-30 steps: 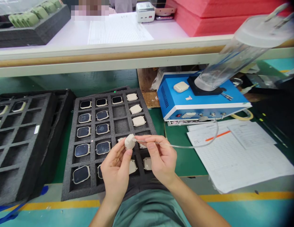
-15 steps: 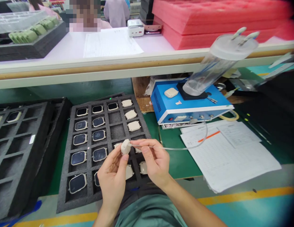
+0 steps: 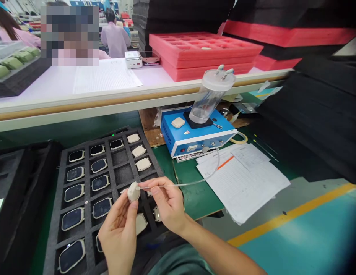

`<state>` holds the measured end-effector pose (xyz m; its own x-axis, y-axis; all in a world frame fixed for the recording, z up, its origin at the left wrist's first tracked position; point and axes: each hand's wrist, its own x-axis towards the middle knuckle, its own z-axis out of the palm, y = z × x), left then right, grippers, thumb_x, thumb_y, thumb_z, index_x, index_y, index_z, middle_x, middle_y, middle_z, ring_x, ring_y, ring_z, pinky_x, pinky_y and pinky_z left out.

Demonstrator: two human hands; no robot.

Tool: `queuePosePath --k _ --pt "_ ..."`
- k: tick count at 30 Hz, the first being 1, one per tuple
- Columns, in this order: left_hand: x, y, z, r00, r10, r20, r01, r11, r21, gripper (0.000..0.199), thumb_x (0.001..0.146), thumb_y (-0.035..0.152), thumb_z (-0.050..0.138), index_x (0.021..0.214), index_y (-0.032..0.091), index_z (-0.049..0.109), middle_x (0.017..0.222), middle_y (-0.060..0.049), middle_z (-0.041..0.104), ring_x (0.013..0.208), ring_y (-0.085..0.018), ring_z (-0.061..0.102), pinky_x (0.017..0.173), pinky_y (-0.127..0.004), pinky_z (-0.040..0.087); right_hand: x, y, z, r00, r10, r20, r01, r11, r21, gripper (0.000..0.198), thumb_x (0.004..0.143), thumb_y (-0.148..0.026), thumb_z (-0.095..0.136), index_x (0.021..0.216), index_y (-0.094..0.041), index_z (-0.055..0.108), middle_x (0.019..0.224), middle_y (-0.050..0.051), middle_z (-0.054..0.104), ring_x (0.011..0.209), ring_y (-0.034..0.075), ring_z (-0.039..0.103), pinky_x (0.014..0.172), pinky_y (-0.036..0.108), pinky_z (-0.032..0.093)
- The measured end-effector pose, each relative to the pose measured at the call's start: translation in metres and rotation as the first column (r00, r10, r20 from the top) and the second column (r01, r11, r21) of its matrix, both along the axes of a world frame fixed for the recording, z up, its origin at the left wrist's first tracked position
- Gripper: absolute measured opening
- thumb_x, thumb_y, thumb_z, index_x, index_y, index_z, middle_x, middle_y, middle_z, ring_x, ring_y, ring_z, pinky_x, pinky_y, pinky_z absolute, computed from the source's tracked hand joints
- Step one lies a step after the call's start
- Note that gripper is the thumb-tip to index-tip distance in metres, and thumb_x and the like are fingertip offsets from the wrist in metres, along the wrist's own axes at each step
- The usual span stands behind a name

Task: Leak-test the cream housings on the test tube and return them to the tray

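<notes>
Between the thumb and fingers of my left hand (image 3: 120, 225) is a beige watch case (image 3: 133, 191), held up on its edge above the foam tray. My right hand (image 3: 168, 202) pinches a thin clear tube (image 3: 192, 183), whose tip meets the side of the watch case. The tube curves back to the front of a blue box-shaped machine (image 3: 199, 139). Below my hands, the dark grey foam tray (image 3: 88, 202) holds several watches with dark screens, such as one watch (image 3: 73, 218), and several beige cases lying face down, such as one case (image 3: 143, 164). My hands hide part of the tray.
A clear cylinder (image 3: 206, 101) and a beige watch case (image 3: 178, 122) stand on the machine. Printed papers (image 3: 241, 183) lie right of it. Red foam trays (image 3: 200, 57) sit on the shelf (image 3: 109, 107) above. Another black tray (image 3: 11, 198) is at left. People sit beyond the shelf.
My view has swung to the right and up, so the scene shows farther left and lower. Both hands keep the same hold on the watch case and tube.
</notes>
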<state>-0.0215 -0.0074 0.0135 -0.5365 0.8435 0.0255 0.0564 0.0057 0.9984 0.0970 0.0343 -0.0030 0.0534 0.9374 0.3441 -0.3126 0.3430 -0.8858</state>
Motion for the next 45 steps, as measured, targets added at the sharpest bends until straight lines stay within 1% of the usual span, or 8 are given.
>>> queuePosePath --k 6,15,20,24,29,33,40,45 --pt "0.000 0.001 -0.001 1.000 -0.012 0.004 0.012 1.000 0.010 0.042 0.079 0.043 0.091 0.115 0.022 0.082 0.117 -0.009 0.083 0.103 -0.030 0.082 0.100 -0.043 0.066 -0.001 0.000 -0.001 1.000 -0.005 -0.006 0.005 1.000 0.009 0.018 0.108 -0.038 0.058 0.108 -0.023 0.069 0.105 0.010 0.083 0.100 0.021 0.082 0.092 0.036 0.068" --pt "0.000 0.001 0.002 0.999 -0.031 0.015 0.030 0.999 0.029 0.040 0.079 0.041 0.091 0.113 0.022 0.083 0.115 -0.009 0.084 0.102 -0.027 0.082 0.098 -0.036 0.066 -0.002 0.000 -0.001 1.000 0.003 -0.031 -0.003 1.000 0.009 0.017 0.108 -0.038 0.059 0.108 -0.024 0.069 0.106 0.008 0.083 0.100 0.020 0.082 0.091 0.034 0.068" --pt "-0.001 0.000 0.000 0.999 -0.029 0.016 0.029 0.998 0.054 0.041 0.078 0.041 0.092 0.112 0.021 0.084 0.115 -0.010 0.084 0.100 -0.027 0.083 0.092 -0.033 0.068 -0.002 -0.002 -0.002 0.998 0.020 -0.063 -0.021 1.000 -0.013 0.018 0.108 -0.037 0.059 0.108 -0.023 0.070 0.108 0.009 0.084 0.100 0.021 0.082 0.090 0.034 0.068" --pt "0.000 0.000 -0.001 0.999 -0.048 0.021 0.045 0.994 0.094 0.038 0.079 0.038 0.091 0.113 0.021 0.084 0.114 -0.009 0.084 0.100 -0.025 0.083 0.092 -0.028 0.067 -0.002 -0.003 -0.004 0.999 0.008 -0.046 -0.009 0.999 -0.031 0.019 0.108 -0.039 0.060 0.107 -0.023 0.072 0.107 0.008 0.083 0.103 0.021 0.081 0.092 0.035 0.068" --pt "0.000 0.000 0.001 0.994 -0.102 0.038 0.097 0.989 0.116 0.033 0.083 0.032 0.087 0.114 0.021 0.084 0.116 -0.009 0.084 0.104 -0.025 0.082 0.095 -0.030 0.065 -0.002 -0.005 -0.007 1.000 -0.015 -0.024 0.014 1.000 -0.025 0.018 0.108 -0.037 0.060 0.109 -0.025 0.073 0.108 0.007 0.082 0.101 0.021 0.081 0.092 0.035 0.068" --pt "0.000 -0.002 0.001 0.993 -0.110 0.039 0.104 0.987 0.125 0.030 0.084 0.029 0.086 0.113 0.022 0.085 0.115 -0.008 0.084 0.103 -0.024 0.082 0.095 -0.029 0.065 -0.001 -0.006 -0.008 0.999 -0.036 0.000 0.036 0.999 -0.013 0.017 0.107 -0.035 0.061 0.107 -0.024 0.074 0.107 0.007 0.082 0.098 0.020 0.081 0.090 0.035 0.068" --pt "-0.001 -0.003 0.002 0.991 -0.134 0.029 0.130 0.986 0.104 0.032 0.085 0.029 0.084 0.115 0.020 0.084 0.118 -0.011 0.083 0.106 -0.027 0.082 0.096 -0.033 0.066 0.000 -0.008 -0.011 0.999 -0.038 0.029 0.039 0.999 -0.018 0.015 0.108 -0.033 0.060 0.108 -0.025 0.073 0.108 0.006 0.082 0.102 0.021 0.081 0.092 0.035 0.068" --pt "-0.001 -0.003 0.000 0.991 -0.130 0.032 0.126 0.986 0.108 0.030 0.086 0.026 0.083 0.116 0.021 0.084 0.119 -0.009 0.083 0.106 -0.025 0.081 0.096 -0.031 0.065 0.001 -0.008 -0.012 0.999 -0.028 0.017 0.028 1.000 -0.013 0.014 0.108 -0.033 0.060 0.109 -0.026 0.072 0.108 0.006 0.082 0.102 0.021 0.081 0.091 0.035 0.068"
